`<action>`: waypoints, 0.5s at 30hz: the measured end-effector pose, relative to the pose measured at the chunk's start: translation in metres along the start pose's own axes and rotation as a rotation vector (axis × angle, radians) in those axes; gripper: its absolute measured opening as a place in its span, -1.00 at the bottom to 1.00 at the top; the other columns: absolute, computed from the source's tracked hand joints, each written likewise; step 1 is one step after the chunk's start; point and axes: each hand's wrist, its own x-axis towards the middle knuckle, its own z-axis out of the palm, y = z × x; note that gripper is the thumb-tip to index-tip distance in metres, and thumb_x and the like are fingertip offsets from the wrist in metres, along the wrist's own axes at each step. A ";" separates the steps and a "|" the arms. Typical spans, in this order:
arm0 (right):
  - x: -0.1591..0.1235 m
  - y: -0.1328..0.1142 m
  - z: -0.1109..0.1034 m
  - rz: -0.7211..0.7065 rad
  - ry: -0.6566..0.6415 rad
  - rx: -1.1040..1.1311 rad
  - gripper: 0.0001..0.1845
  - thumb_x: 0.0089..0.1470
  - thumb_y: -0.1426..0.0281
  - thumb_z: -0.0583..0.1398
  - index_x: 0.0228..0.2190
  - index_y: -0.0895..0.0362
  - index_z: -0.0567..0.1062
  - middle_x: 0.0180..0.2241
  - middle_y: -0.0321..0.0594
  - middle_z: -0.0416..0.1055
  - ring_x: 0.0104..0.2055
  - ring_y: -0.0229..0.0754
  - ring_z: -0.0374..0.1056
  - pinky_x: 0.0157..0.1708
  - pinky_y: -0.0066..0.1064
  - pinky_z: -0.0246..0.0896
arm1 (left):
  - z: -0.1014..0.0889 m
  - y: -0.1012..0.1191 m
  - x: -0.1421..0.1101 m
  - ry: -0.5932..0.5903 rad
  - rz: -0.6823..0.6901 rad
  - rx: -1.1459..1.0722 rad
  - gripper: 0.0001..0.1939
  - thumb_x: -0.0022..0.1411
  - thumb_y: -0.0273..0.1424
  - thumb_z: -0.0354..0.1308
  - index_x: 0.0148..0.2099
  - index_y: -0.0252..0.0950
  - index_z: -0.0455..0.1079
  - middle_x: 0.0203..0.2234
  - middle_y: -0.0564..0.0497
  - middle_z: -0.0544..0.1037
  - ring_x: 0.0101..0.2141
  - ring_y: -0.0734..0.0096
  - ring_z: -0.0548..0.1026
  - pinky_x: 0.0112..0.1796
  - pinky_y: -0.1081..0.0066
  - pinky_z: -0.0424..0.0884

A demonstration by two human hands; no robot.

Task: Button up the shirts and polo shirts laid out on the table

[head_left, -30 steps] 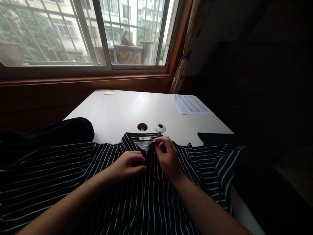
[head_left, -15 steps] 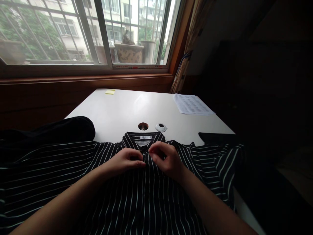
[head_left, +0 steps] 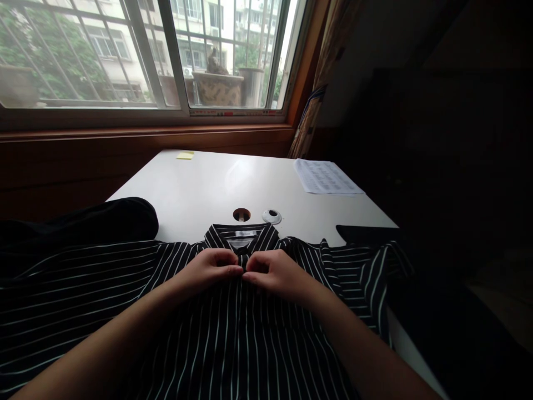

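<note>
A black shirt with white stripes (head_left: 216,333) lies spread face up, its collar (head_left: 266,238) pointing away from me and its sleeves out to both sides. Just below the collar, my left hand (head_left: 212,265) pinches the front edge of the shirt between thumb and fingers. Close beside it, my right hand (head_left: 270,269) pinches the same front strip from the other side. The fingertips of both hands nearly meet there. Any button between them is hidden by the fingers. A pale label (head_left: 245,234) shows inside the collar.
Beneath the shirt is a white table (head_left: 200,183) by a barred window. Printed sheets (head_left: 327,178) lie at its back right, a yellow sticky note (head_left: 185,155) at its back left. A cable hole (head_left: 241,215) sits beside its loose cover (head_left: 272,216). Dark cloth (head_left: 129,219) lies at left.
My right hand has moved down and left along the shirt front, from near the collar to beside my left fingertips. My left hand has shifted only slightly.
</note>
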 end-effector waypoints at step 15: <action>0.003 -0.001 0.001 0.212 -0.048 0.279 -0.95 0.02 0.49 0.24 -0.45 0.13 0.50 -0.59 -0.36 0.41 -0.59 -0.30 0.38 -0.66 -0.55 0.24 | -0.002 -0.001 -0.001 -0.048 -0.002 -0.058 -0.67 0.20 -0.11 0.24 -0.24 -0.30 0.50 -0.47 0.06 0.44 -0.43 0.44 0.36 -0.42 0.48 0.28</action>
